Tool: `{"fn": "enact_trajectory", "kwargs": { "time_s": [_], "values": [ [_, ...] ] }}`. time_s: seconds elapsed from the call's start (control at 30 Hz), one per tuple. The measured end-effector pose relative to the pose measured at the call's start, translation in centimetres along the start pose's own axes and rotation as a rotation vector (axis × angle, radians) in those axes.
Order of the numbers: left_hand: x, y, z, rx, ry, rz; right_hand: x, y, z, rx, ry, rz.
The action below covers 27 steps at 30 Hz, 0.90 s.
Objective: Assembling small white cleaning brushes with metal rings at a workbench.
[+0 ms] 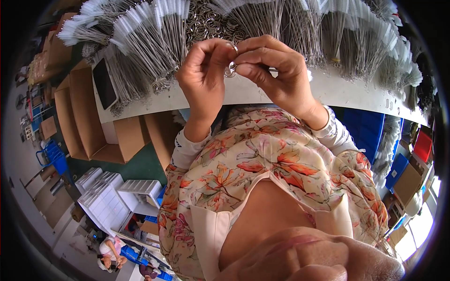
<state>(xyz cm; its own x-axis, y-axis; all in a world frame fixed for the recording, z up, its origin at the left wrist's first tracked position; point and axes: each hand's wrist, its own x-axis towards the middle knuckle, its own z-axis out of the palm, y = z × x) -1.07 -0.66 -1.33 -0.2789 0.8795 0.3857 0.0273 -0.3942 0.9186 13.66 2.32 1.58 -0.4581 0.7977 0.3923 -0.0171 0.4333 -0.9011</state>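
Note:
Above the near edge of the table, both hands meet at the fingertips. My left hand (205, 70) is closed, its thumb and index finger pinching a shiny metal ring (235, 48). Just below it, another shiny ring or wire loop (229, 70) shows between the hands. My right hand (276, 70) is closed too, with its thumb and fingers at the loop. A short piece of wire stem (273, 70) shows under its fingers, and a white tip (309, 75) peeks out beyond the hand, like a wire-stemmed brush. Fingers hide most of it.
Bundles of white-bristled wire brushes (145, 42) cover the table (243, 93) on both sides. Between them lies a heap of metal rings (211, 23). A dark phone (104, 83) rests at the left edge. Open cardboard boxes (93, 126) and white crates (105, 199) stand at the left.

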Motion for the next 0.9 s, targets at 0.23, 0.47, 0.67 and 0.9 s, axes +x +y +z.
{"fn": "enact_trajectory", "kwargs": {
  "time_s": [0.23, 0.47, 0.67, 0.9],
  "values": [
    [-0.2, 1.2, -1.2, -0.232, -0.082, -0.275, -0.2, 0.6, -0.3, 0.098, -0.086, -0.013],
    [0.0, 1.7, -2.2, 0.728, -0.207, 0.450, 0.0, -0.2, -0.8, 0.123, -0.157, 0.108],
    [-1.1, 2.1, -2.0, -0.047, -0.132, -0.275, 0.0, -0.5, -0.7, 0.109, -0.244, -0.026],
    [-1.0, 2.5, -1.9, 0.574, -0.113, 0.270, 0.3, -0.6, -0.3, 0.039, -0.232, -0.061]
  ]
}}
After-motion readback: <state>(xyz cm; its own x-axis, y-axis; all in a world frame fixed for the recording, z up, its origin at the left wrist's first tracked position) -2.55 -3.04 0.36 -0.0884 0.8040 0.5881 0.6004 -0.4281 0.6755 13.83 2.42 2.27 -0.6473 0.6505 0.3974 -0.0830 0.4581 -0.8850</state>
